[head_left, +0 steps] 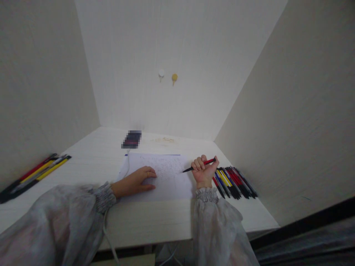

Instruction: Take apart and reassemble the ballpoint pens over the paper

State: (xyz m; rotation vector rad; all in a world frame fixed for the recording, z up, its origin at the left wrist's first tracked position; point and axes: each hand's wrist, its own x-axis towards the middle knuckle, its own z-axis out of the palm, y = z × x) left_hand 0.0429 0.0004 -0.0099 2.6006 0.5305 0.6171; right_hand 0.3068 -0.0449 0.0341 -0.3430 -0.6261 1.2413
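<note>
A white sheet of paper (169,173) with faint scribbles lies on the pale wooden desk (144,218). My left hand (138,180) rests flat on the sheet's left part, fingers stretched out, a ring on one finger. My right hand (204,171) is closed round a red pen (200,165) with a black tip; the tip points left, at the sheet's right edge. The hand sits just off that edge of the paper.
A row of several red, blue, yellow and black pens (235,181) lies right of my right hand. Another bunch of pens (36,171) lies at the desk's far left. A blurred dark object (131,139) with a white cable sits behind the paper. Two wall hooks (168,77) are above.
</note>
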